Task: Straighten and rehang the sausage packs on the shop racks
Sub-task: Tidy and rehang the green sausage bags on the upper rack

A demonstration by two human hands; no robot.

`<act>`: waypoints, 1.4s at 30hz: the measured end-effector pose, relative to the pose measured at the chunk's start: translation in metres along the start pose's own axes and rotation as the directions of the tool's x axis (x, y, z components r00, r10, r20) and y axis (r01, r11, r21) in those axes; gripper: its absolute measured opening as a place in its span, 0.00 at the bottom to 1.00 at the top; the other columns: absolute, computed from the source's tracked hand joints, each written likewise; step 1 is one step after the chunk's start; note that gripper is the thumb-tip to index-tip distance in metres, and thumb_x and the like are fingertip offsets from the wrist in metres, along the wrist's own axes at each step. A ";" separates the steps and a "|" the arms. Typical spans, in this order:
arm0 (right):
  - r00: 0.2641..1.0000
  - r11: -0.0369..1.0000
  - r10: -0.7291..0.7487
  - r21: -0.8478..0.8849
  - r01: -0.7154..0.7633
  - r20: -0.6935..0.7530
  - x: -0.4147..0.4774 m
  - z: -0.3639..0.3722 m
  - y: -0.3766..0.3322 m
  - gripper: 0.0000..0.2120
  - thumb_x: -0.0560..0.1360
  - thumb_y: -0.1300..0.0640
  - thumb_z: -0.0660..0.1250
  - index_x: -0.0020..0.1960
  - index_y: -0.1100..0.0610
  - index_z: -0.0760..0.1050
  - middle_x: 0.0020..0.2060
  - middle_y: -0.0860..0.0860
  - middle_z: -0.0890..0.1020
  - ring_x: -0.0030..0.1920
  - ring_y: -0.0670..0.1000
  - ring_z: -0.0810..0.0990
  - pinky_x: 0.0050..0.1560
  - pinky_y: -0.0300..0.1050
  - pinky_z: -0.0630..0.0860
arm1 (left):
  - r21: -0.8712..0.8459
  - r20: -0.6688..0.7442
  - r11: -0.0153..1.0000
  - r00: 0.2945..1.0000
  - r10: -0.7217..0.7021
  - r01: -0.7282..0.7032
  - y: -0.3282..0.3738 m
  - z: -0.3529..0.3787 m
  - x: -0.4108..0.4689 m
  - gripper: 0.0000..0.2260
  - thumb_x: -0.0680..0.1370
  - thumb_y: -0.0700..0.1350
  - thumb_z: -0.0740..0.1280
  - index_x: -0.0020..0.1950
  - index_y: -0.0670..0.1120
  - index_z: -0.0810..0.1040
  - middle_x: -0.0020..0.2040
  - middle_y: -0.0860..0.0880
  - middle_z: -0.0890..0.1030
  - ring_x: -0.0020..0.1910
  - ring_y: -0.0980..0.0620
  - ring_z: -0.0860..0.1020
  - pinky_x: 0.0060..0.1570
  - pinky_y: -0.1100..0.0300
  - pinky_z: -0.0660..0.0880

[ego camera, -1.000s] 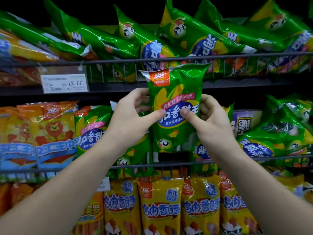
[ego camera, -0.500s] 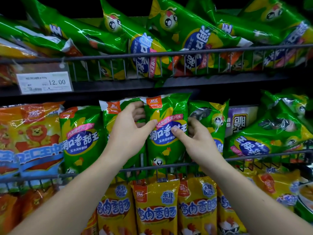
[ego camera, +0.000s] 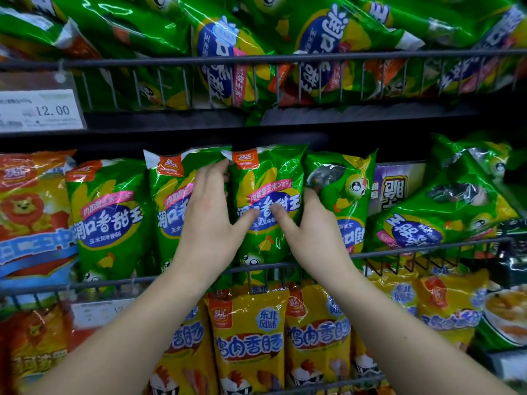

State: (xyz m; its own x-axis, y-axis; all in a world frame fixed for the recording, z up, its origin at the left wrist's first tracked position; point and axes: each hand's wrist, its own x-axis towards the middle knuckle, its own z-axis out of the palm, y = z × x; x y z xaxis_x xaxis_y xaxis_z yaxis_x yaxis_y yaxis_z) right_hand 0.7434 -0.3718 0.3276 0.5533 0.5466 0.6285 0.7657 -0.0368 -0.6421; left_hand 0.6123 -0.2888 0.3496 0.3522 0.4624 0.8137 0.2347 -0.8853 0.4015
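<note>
While the middle rack (ego camera: 427, 250) is filled with a row of upright green packs (ego camera: 108, 212) and yellow packs (ego camera: 248, 337) are hung below it, one pack (ego camera: 268, 178) is held in that row, touching its neighbours. Its sides are clasped by the left hand (ego camera: 212, 220) and right hand (ego camera: 310, 226). Each grip is pinched on it, with fingers tucked behind and thumbs (ego camera: 246, 219) pressed on its front.

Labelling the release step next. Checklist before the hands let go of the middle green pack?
1. Green pack upright, label out: ok.
2. Its foot behind the wire rail: ok.
3. Left hand and right hand grip its two edges: ok.
4. Top on a hook: cannot tell, hidden.
5. Right neighbour pack straight: not ok, looks upside down.
</note>
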 end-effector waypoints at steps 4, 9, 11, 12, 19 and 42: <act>0.994 0.994 -0.107 -0.010 0.106 -0.035 -0.012 0.000 0.005 0.32 0.78 0.46 0.67 0.75 0.58 0.61 0.52 0.51 0.80 0.50 0.50 0.80 0.46 0.36 0.76 | 0.032 -0.022 0.999 0.999 0.033 -0.033 0.000 0.005 -0.004 0.36 0.73 0.42 0.75 0.76 0.46 0.62 0.71 0.48 0.64 0.68 0.53 0.68 0.68 0.53 0.69; 0.955 0.961 -0.277 -0.053 0.273 -0.108 -0.027 -0.025 0.020 0.29 0.77 0.55 0.70 0.75 0.58 0.65 0.65 0.51 0.77 0.63 0.47 0.77 0.59 0.50 0.79 | 0.143 -0.037 0.984 0.993 0.111 -0.104 0.001 0.012 -0.008 0.32 0.75 0.40 0.74 0.76 0.46 0.65 0.73 0.49 0.61 0.71 0.54 0.63 0.67 0.62 0.64; 0.932 0.952 -0.305 -0.055 0.300 -0.196 -0.026 -0.041 0.030 0.23 0.76 0.58 0.70 0.70 0.59 0.71 0.57 0.50 0.79 0.55 0.46 0.79 0.52 0.49 0.81 | 0.206 -0.043 0.972 0.991 0.124 -0.113 0.001 0.015 -0.010 0.32 0.75 0.40 0.73 0.77 0.43 0.64 0.74 0.48 0.60 0.73 0.48 0.62 0.71 0.51 0.66; 0.922 0.951 -0.307 -0.058 0.302 -0.237 -0.025 -0.050 0.035 0.21 0.76 0.59 0.70 0.68 0.60 0.72 0.54 0.50 0.79 0.52 0.46 0.79 0.51 0.48 0.80 | 0.237 -0.041 0.965 0.992 0.123 -0.110 0.002 0.017 -0.010 0.32 0.76 0.40 0.72 0.77 0.43 0.63 0.74 0.47 0.60 0.74 0.46 0.61 0.72 0.47 0.65; 0.975 0.996 -0.086 0.005 0.089 -0.203 -0.012 -0.085 0.056 0.32 0.75 0.56 0.73 0.74 0.60 0.62 0.58 0.50 0.74 0.53 0.44 0.73 0.50 0.28 0.67 | 0.300 -0.036 0.947 0.990 0.134 -0.117 -0.003 0.033 -0.022 0.31 0.79 0.39 0.66 0.79 0.42 0.57 0.78 0.44 0.58 0.77 0.42 0.57 0.75 0.44 0.60; 0.998 0.920 -0.062 0.387 0.058 -0.002 0.019 -0.079 0.076 0.39 0.73 0.58 0.76 0.76 0.52 0.57 0.52 0.30 0.70 0.46 0.17 0.67 0.46 0.15 0.63 | 0.335 -0.075 0.940 0.992 0.101 -0.070 -0.004 0.045 -0.031 0.32 0.78 0.39 0.65 0.79 0.41 0.57 0.80 0.45 0.55 0.79 0.45 0.53 0.76 0.46 0.58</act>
State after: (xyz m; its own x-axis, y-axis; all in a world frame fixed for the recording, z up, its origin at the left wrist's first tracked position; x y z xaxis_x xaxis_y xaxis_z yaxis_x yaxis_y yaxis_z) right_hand 0.8379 -0.4299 0.3258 0.5056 0.5464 0.6677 0.6099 0.3211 -0.7245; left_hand 0.6415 -0.2971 0.3039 0.3048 0.3656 0.8794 0.4994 -0.8476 0.1793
